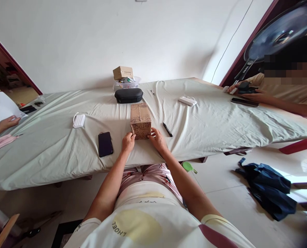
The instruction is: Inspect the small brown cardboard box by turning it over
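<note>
A brown cardboard box [140, 117] covered in dark scribbled lines rests on the cloth-covered table in front of me. My left hand [128, 141] is closed on its near left corner, the fingers bent against the edge. On the opposite near corner, my right hand [158, 139] grips the box with curled fingers. A black marker pen [167, 129] lies just right of my right hand. To the left of my left hand is a dark smartphone [105, 144], lying flat. A black zip case [128, 95] sits right behind the box.
A clear plastic tub [136, 82] with a small carton [123, 73] on it stands by the wall. White strapped devices lie left [79, 121] and right [187, 100]. A thin pen [152, 92] lies farther back. People sit at both table ends; a fan [282, 38] stands right.
</note>
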Motion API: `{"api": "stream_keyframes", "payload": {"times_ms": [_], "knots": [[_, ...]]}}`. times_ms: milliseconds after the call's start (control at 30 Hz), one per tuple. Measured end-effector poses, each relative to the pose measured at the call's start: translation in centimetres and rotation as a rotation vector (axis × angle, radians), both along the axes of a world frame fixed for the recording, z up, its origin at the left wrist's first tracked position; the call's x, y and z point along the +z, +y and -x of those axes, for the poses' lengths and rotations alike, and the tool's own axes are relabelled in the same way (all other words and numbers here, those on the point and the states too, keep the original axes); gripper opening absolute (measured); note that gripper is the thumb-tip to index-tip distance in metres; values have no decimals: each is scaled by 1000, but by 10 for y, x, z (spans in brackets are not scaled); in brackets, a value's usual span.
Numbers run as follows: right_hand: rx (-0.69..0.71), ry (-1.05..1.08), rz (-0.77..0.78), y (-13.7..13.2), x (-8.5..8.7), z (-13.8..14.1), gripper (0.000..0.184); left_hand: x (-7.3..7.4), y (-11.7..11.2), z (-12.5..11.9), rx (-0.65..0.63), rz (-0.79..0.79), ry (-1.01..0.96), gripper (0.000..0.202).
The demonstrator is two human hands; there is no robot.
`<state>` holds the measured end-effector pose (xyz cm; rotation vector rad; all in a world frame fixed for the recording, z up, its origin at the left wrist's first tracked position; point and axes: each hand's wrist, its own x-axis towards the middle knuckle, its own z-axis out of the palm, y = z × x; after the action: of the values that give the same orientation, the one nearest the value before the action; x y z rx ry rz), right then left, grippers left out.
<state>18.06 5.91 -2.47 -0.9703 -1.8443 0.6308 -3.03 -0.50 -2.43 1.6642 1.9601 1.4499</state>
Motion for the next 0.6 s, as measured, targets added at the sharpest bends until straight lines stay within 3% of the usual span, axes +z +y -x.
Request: {"api": "stream_keyframes", "payload": {"times_ms": [267,433,600], "knots": [[-12,34,-6,-7,5,-3,54,3,-4,3,-35,26,-30,30],[-73,107,-119,-10,7,-5,51,-3,-4,-3,-21,-22,-28,24],[-155,166,-251,-9,8,-6,47,-5,-3,-6,67,-263,-104,84]]}}
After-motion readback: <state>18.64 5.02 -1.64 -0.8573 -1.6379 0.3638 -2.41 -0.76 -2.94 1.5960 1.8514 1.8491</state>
